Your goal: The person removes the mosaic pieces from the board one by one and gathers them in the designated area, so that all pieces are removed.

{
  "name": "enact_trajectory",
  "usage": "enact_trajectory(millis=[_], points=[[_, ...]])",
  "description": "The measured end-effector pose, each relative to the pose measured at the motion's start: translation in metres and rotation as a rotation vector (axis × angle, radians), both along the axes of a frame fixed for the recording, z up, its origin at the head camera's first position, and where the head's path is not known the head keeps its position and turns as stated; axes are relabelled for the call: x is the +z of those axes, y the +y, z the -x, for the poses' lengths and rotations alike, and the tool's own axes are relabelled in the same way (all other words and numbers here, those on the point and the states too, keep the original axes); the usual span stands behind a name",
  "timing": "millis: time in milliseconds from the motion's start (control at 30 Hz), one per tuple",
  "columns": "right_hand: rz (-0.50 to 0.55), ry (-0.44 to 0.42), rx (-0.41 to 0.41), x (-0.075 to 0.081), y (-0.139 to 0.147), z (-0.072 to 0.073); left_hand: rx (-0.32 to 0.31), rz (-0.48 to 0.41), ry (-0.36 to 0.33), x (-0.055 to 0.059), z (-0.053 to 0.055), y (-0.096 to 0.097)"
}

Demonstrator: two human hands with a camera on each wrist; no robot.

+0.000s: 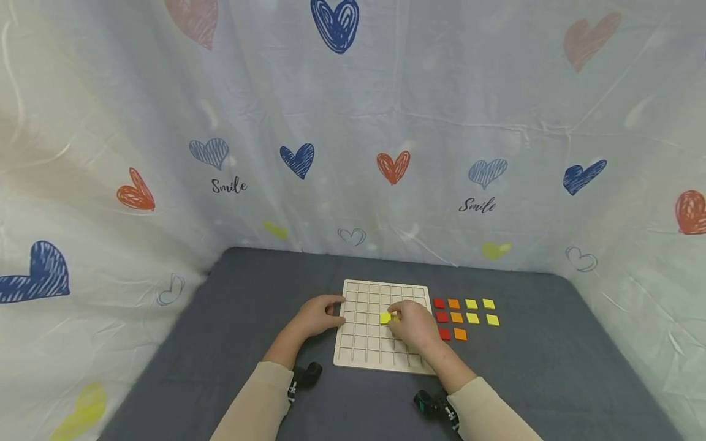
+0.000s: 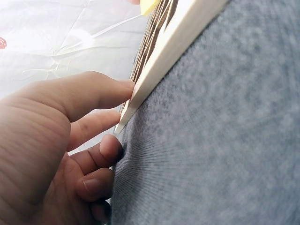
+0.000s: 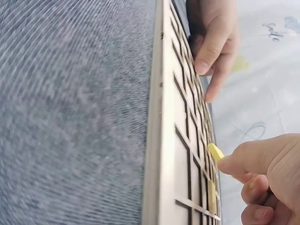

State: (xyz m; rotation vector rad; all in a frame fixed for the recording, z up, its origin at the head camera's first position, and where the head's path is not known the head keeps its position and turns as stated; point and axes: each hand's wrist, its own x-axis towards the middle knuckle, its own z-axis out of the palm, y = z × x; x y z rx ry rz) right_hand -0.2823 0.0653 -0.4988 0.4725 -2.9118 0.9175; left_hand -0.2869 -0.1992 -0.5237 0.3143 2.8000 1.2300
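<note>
A pale wooden grid board with square cells lies flat on the grey cloth. Along its left edge, my left hand rests thumb and fingertips against the rim, seen close up in the left wrist view as fingers touching the wood. Over the middle of the board, my right hand pinches a yellow square tile between thumb and fingers. That tile is tilted against the grid in the right wrist view. Another yellow tile lies in the grid beside it, mostly hidden by my hand in the head view.
Right of the board lie columns of loose tiles: red tiles, orange tiles and yellow tiles. The grey table cloth extends around them. A white curtain printed with hearts hangs behind and at both sides.
</note>
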Motion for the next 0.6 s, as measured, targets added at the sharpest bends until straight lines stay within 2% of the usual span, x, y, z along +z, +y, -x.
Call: enact_trajectory(millis=[233,467,600], points=[[0.075,-0.010,0.007,0.011,0.004,-0.003,0.010,-0.005,0.001,0.001,0.000,0.001],[0.217,-0.100,0.021,0.031,0.016,-0.008,0.021,-0.009,0.000,0.002,-0.001,0.002],[0.273,-0.113,0.024,0.038,0.026,-0.008,0.029,0.004,-0.003,0.001,-0.001,0.002]])
